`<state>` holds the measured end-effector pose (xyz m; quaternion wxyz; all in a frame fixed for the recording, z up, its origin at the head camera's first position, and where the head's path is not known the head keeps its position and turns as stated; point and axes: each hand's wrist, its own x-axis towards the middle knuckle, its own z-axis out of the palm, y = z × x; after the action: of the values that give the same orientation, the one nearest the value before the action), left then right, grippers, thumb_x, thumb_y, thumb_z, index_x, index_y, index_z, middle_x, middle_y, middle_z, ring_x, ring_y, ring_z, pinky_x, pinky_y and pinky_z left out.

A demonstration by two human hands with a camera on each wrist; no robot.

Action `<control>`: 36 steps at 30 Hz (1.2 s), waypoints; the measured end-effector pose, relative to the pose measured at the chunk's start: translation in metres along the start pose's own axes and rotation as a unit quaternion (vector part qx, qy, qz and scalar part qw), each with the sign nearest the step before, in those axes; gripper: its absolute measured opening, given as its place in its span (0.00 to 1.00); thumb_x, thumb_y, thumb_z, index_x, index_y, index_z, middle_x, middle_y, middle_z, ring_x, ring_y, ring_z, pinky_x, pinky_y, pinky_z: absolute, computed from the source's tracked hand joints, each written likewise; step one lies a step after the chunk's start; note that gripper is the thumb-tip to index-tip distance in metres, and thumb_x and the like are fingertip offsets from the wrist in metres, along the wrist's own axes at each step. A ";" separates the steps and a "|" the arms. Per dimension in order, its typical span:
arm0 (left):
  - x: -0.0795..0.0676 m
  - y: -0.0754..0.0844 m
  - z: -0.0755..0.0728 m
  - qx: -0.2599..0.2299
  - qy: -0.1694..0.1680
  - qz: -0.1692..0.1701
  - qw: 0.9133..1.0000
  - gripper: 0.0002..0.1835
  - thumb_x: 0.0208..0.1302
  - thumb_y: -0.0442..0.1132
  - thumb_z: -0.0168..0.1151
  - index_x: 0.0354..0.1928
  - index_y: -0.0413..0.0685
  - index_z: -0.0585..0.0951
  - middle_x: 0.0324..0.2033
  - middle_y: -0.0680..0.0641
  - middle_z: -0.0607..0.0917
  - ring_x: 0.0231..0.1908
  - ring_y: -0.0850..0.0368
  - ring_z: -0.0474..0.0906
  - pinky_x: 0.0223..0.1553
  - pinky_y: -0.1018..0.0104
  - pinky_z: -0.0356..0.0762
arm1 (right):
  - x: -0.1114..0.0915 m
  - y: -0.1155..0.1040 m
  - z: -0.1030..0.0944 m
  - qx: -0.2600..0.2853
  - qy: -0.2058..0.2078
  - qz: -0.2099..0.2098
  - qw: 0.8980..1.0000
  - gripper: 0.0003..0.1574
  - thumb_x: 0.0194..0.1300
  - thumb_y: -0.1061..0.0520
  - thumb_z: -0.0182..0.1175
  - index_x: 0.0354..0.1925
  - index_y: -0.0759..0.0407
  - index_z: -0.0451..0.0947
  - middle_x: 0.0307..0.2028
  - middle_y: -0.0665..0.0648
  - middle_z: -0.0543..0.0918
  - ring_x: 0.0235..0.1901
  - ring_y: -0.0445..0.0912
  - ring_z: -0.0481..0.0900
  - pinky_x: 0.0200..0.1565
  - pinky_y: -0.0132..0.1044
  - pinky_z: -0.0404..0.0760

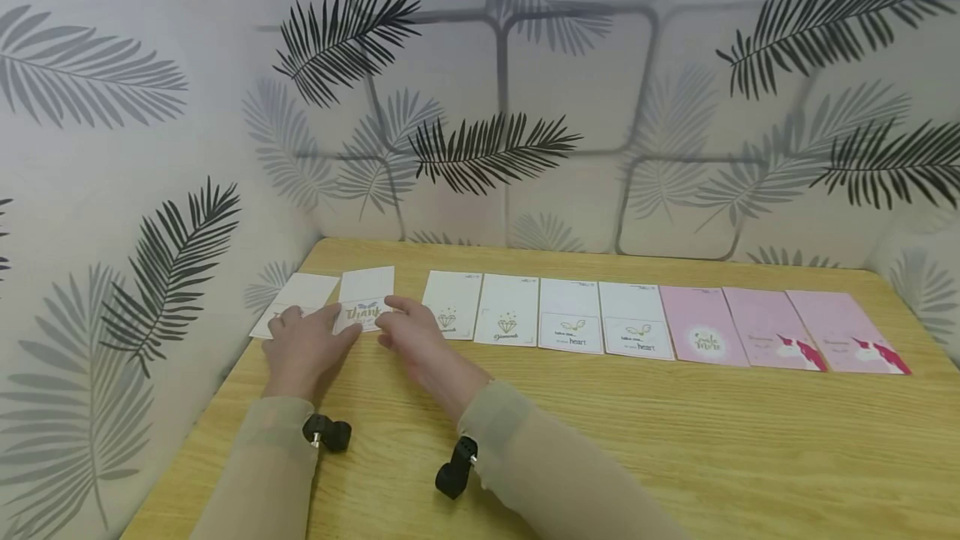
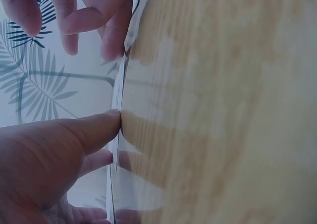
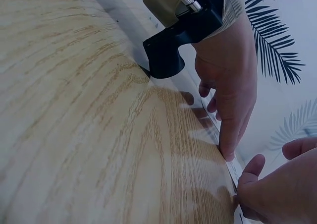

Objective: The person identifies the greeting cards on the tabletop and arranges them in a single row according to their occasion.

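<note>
A white card (image 1: 369,283) with gold "Thank" lettering lies at the left of the table, between both hands. My left hand (image 1: 303,350) is at its left side, and the thumb touches its near edge in the left wrist view. From the right, my right hand (image 1: 420,344) reaches over, its fingertips at the card's right edge. Neither hand's fingers curl round the card. Partly covered by the left hand, another white card (image 1: 309,286) lies farther left, slightly turned. Two diamond-printed cards (image 1: 510,298) lie right of the right hand.
Two "heart" cards (image 1: 572,298) and several pink cards (image 1: 693,307) continue the row rightward on the wooden table (image 1: 675,448). Behind stands a leaf-patterned wall (image 1: 570,90). A black wrist camera (image 1: 453,469) sits on the right sleeve, another (image 1: 327,432) on the left.
</note>
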<state>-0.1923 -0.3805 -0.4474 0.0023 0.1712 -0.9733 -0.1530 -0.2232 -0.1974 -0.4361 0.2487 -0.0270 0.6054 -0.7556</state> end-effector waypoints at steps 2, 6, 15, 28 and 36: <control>0.001 0.000 -0.001 -0.002 -0.005 0.001 1.000 0.41 0.79 0.65 0.57 0.81 0.46 0.72 0.74 0.16 0.60 0.72 0.15 0.54 0.62 0.17 0.62 | 0.000 0.000 -0.001 -0.001 0.004 0.001 1.000 0.39 0.72 0.64 0.61 0.79 0.63 0.72 0.74 0.64 0.74 0.54 0.55 0.85 0.61 0.43 0.82; 0.001 0.001 -0.002 -0.002 -0.013 -0.001 1.000 0.41 0.79 0.64 0.57 0.81 0.46 0.72 0.78 0.17 0.55 0.75 0.13 0.50 0.64 0.15 0.59 | 0.001 -0.001 -0.002 -0.012 0.006 0.003 1.000 0.37 0.73 0.62 0.62 0.78 0.63 0.73 0.69 0.61 0.78 0.52 0.53 0.85 0.61 0.43 0.81; -0.002 0.002 -0.005 -0.001 -0.020 0.004 1.000 0.41 0.79 0.65 0.57 0.82 0.46 0.72 0.80 0.17 0.53 0.75 0.12 0.48 0.65 0.14 0.57 | -0.005 -0.005 -0.001 -0.029 0.001 0.006 1.000 0.37 0.74 0.59 0.64 0.78 0.60 0.74 0.69 0.59 0.80 0.64 0.59 0.83 0.69 0.51 0.75; -0.005 0.007 -0.002 -0.017 -0.016 0.025 0.999 0.39 0.79 0.65 0.57 0.80 0.47 0.74 0.79 0.21 0.58 0.73 0.12 0.52 0.63 0.14 0.56 | -0.007 0.001 -0.003 -0.026 -0.030 -0.006 0.999 0.38 0.74 0.62 0.63 0.78 0.70 0.70 0.78 0.65 0.71 0.61 0.56 0.83 0.74 0.53 0.71; -0.015 0.018 -0.009 -0.074 0.008 0.025 0.997 0.36 0.82 0.60 0.55 0.80 0.45 0.73 0.73 0.30 0.76 0.67 0.19 0.66 0.65 0.22 0.61 | -0.012 0.000 -0.006 -0.036 -0.030 -0.004 0.999 0.38 0.76 0.60 0.64 0.79 0.69 0.70 0.78 0.64 0.72 0.61 0.58 0.83 0.74 0.54 0.70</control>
<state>-0.1834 -0.3622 -0.4329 0.0262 0.1474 -0.9632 -0.2233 -0.2146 -0.1868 -0.4349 0.2626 -0.0612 0.6243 -0.7332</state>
